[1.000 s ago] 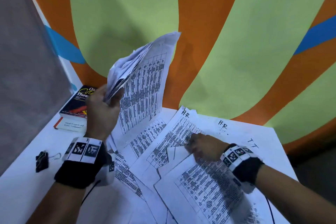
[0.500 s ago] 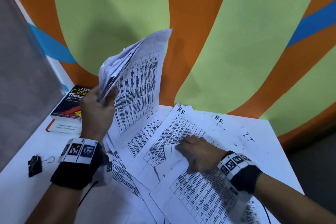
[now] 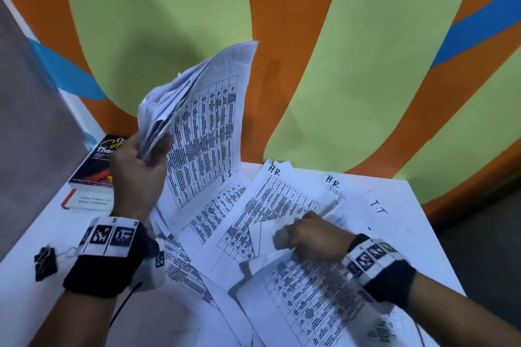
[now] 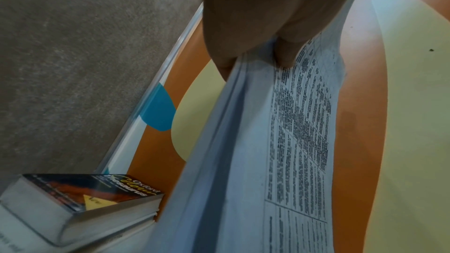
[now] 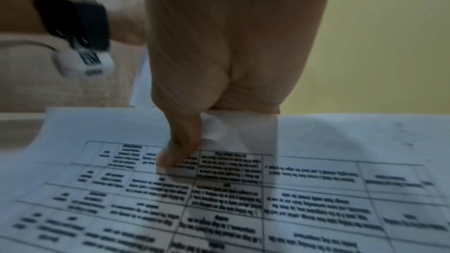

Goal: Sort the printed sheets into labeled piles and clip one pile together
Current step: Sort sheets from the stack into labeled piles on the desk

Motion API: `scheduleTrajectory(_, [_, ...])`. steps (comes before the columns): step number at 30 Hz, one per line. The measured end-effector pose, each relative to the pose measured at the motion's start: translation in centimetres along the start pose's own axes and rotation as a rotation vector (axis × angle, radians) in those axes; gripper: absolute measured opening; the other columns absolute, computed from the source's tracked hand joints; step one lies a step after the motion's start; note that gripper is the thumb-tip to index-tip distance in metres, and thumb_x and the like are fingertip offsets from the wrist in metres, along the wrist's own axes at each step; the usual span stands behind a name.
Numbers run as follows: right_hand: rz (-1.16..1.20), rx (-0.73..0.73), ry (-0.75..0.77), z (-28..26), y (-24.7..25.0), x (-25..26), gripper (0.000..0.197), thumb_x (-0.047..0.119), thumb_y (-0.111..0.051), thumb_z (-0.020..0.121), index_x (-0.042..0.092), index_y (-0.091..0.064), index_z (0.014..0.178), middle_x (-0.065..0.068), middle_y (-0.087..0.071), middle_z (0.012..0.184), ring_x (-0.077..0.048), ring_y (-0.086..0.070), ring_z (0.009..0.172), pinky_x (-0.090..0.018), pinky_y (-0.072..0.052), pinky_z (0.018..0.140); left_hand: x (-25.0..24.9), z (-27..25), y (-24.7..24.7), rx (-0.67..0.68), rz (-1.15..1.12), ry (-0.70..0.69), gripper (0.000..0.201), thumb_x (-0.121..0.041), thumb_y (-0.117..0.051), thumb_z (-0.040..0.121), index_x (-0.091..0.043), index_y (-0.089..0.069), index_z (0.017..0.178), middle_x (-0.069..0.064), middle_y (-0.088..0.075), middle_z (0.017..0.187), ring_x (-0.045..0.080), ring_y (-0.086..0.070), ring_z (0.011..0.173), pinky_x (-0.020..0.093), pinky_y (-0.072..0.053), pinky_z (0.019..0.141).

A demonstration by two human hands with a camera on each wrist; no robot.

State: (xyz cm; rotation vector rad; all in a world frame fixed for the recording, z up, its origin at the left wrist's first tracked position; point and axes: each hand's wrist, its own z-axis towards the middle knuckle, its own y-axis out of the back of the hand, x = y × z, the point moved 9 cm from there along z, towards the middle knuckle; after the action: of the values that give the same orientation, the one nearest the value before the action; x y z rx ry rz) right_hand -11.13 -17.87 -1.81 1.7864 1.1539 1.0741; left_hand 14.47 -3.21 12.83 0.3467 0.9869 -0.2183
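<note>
My left hand (image 3: 138,172) grips a stack of printed sheets (image 3: 203,121) by its lower edge and holds it upright above the table's left side; thumb and fingers (image 4: 284,53) pinch the stack (image 4: 280,141). My right hand (image 3: 313,239) sits lower right, fingers curled, pinching the folded-up corner (image 5: 241,128) of a printed table sheet (image 3: 310,304) that lies over other loose sheets. Handwritten labels show on spread sheets: "H.R" (image 3: 275,170), a second "H.R" (image 3: 332,182), "I.T" (image 3: 379,207) and "I.T" (image 3: 227,177). A black binder clip (image 3: 45,262) lies left of my left wrist.
Two stacked books (image 3: 93,169) lie at the table's back left corner, close to the raised stack (image 4: 73,199). The white table (image 3: 28,313) ends at a striped orange and green wall behind. A grey panel stands on the left. The table's right edge drops to dark floor.
My right hand has slid slightly toward me and left, dragging the sheet with its corner curling up. The left hand keeps the stack raised in much the same place.
</note>
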Motion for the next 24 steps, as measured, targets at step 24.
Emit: scheduleTrajectory(24, [0.149, -0.093, -0.349, -4.3, 0.6, -7.1, 0.044, -0.004, -0.056, 0.08, 0.025, -0.043, 0.11, 0.013, -0.055, 0.066, -0.001, -0.051, 0.058, -0.015, -0.033, 0.05, -1.4, -0.3, -0.8, 0.002, -0.032, -0.014, 0.017, -0.039, -0.061, 0.083, -0.036, -0.051, 0.069, -0.029, -0.06, 0.058, -0.012, -0.045, 0.054, 0.0, -0.033, 0.056])
